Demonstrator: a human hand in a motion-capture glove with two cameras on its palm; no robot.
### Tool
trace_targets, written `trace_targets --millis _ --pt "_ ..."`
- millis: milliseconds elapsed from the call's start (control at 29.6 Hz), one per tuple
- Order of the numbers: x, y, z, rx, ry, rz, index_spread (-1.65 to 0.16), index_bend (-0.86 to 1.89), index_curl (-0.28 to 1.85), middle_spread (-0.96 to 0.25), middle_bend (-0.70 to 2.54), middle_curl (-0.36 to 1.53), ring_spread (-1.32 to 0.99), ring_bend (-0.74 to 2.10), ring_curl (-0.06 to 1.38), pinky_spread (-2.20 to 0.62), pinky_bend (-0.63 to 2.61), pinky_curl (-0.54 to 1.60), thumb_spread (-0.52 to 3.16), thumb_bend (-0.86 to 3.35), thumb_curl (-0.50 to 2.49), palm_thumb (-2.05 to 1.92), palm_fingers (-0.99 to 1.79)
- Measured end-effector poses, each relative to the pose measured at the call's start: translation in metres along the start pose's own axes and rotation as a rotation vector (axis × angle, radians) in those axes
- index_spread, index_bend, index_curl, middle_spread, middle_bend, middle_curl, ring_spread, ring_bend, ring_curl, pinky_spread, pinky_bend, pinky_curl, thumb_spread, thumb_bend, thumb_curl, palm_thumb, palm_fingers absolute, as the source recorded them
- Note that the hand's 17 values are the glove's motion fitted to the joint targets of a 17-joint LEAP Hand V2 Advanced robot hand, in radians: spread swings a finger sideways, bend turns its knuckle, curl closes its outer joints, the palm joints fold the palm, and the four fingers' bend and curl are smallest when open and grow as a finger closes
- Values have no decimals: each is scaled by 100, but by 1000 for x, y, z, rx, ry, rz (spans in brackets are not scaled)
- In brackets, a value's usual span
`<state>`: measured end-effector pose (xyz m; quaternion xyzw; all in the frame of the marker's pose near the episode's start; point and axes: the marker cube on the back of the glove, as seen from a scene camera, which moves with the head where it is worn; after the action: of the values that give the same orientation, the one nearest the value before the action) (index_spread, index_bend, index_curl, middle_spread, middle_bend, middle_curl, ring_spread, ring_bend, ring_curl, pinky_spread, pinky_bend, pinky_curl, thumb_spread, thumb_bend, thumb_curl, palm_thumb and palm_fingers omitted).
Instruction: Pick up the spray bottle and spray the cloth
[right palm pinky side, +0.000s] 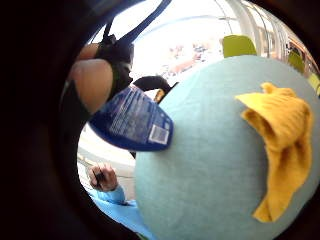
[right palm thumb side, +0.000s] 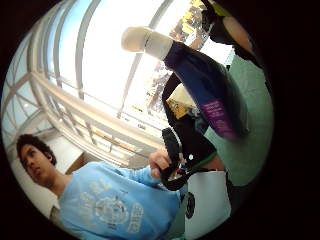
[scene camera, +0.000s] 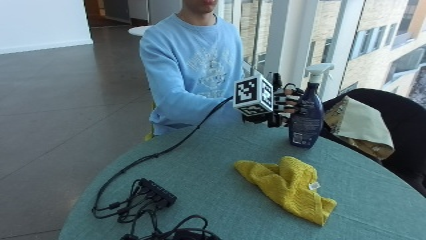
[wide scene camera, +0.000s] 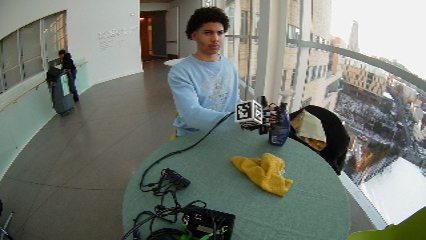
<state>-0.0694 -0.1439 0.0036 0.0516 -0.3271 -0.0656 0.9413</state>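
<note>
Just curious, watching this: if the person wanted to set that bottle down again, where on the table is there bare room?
Bare tabletop lies between the yellow cloth and the person's edge, also between the cloth and the spray bottle that the gloved right hand grips. The near corner is crowded with black cables and a box.

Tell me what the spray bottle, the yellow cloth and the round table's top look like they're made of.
The dark blue spray bottle with a white trigger head looks like glossy plastic: it shows a sheen and a printed label. The crumpled yellow cloth looks like soft knitted or ribbed fabric, folding limply. The round teal table top appears matte and faintly fuzzy, perhaps a felt-like covering; what lies beneath can't be told.
</note>
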Motion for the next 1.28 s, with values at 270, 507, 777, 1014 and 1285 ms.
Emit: trace_targets --millis 270,507,777,1014,1285 --pt "22 85 -87 17 284 119 -32 11 27 -9 19 43 -4 29 35 20 26 36 103 -3 40 68 77" --pt "29 172 -142 50 502 253 -32 13 27 -9 20 43 -3 28 34 21 25 36 103 -3 38 67 76" --pt "39 231 -169 48 666 294 -33 15 28 -8 20 43 -2 24 34 21 23 36 104 -3 37 66 75" --pt "45 256 -182 51 714 319 -33 16 30 -8 19 42 -2 22 33 21 20 35 104 -2 36 66 76" --pt "48 262 -186 17 747 329 -33 16 31 -8 19 41 -2 20 33 21 19 35 105 -2 35 67 77"
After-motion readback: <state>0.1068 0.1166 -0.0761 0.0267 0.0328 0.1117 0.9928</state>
